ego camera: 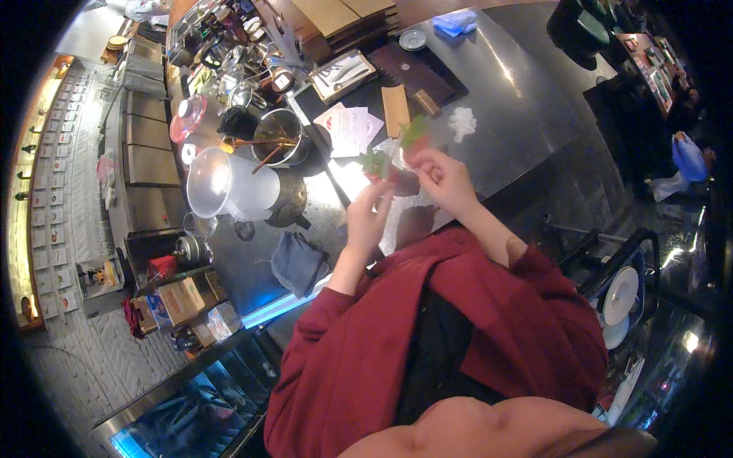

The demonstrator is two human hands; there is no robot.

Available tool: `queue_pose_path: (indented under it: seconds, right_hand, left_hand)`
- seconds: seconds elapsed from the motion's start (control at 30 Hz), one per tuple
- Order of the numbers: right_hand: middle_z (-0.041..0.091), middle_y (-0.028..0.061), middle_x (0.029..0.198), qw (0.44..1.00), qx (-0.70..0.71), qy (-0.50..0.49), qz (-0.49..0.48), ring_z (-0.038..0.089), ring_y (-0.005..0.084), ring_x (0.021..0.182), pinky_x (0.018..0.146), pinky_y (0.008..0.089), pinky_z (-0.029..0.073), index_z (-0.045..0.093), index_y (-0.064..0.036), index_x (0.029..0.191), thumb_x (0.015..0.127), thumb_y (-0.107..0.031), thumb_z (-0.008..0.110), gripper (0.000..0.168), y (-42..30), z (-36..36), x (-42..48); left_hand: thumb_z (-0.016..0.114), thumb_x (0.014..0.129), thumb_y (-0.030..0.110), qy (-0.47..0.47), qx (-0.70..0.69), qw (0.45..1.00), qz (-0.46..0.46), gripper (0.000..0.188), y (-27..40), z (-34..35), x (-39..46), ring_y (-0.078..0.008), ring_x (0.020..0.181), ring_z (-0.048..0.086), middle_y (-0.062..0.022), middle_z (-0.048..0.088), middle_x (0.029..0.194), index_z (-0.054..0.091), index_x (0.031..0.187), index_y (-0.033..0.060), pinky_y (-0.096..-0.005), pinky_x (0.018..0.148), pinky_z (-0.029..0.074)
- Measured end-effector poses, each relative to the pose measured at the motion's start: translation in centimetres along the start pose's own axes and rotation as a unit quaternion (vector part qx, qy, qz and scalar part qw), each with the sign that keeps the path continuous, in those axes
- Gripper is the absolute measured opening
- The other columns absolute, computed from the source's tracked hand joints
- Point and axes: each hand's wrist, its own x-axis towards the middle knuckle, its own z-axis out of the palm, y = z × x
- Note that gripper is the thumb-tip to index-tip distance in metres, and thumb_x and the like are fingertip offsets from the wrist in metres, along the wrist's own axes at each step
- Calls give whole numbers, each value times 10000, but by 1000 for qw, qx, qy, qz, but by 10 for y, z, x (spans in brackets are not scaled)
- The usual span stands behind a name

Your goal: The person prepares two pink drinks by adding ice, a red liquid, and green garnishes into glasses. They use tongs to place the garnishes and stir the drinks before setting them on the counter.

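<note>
Over the dark metal counter (492,137), my left hand (367,214) pinches a red item with green leaves (378,165), too blurred to name surely. In the fingers of my right hand (444,177) is a similar red item with green leaves (415,137). The two hands are close together but apart. Beneath them lies a whitish, crinkled sheet or bag (395,220), partly hidden by my hands and their shadows. Printed paper slips (350,130) lie just beyond my left hand. A crumpled white tissue (462,123) rests to the right of the leaves.
At left stand a translucent plastic pitcher (252,183), a dark teapot (289,203) and a metal container with wooden sticks (279,134). A folded dark cloth (298,263) lies near the counter's edge. Farther back are a cutlery box (343,77), a brown board (409,68) and a blue cloth (455,23).
</note>
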Motion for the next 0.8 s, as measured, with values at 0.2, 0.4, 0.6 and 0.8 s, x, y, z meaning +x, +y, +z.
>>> queue_pose_path:
  seconds: [0.2, 0.4, 0.6, 0.8]
  right_hand:
    - [681, 51, 880, 992, 8, 33, -121, 619, 111, 763, 686, 262, 499, 667, -20, 966, 839, -65, 694, 137, 0, -29, -19]
    - [676, 73, 857, 977, 85, 183, -71, 627, 127, 745, 685, 267, 503, 665, -12, 929, 864, -101, 687, 112, 16, -78, 29]
    - [672, 89, 840, 972, -52, 163, -160, 633, 169, 698, 638, 292, 502, 657, -7, 926, 878, -153, 681, 156, 13, -67, 73]
    - [671, 101, 841, 957, -156, 108, -221, 634, 200, 683, 632, 305, 505, 662, -10, 923, 877, -156, 679, 154, 19, -59, 84]
  left_hand:
    - [669, 861, 152, -80, 23, 987, 135, 235, 25, 41, 17, -323, 904, 622, -150, 649, 942, 645, 1048, 13, -395, 805, 491]
    - [647, 865, 155, -21, -8, 1000, 19, 338, 27, 57, 27, -367, 1051, 570, -200, 617, 1073, 590, 1165, 9, -440, 885, 459]
    - [628, 862, 121, -10, 33, 999, 30, 230, 13, 70, 24, -374, 986, 595, -190, 630, 1010, 624, 1061, 6, -434, 874, 471]
    - [620, 859, 103, 3, 35, 999, 10, 211, 7, 69, 18, -378, 962, 604, -190, 634, 1004, 627, 1046, 5, -434, 855, 482]
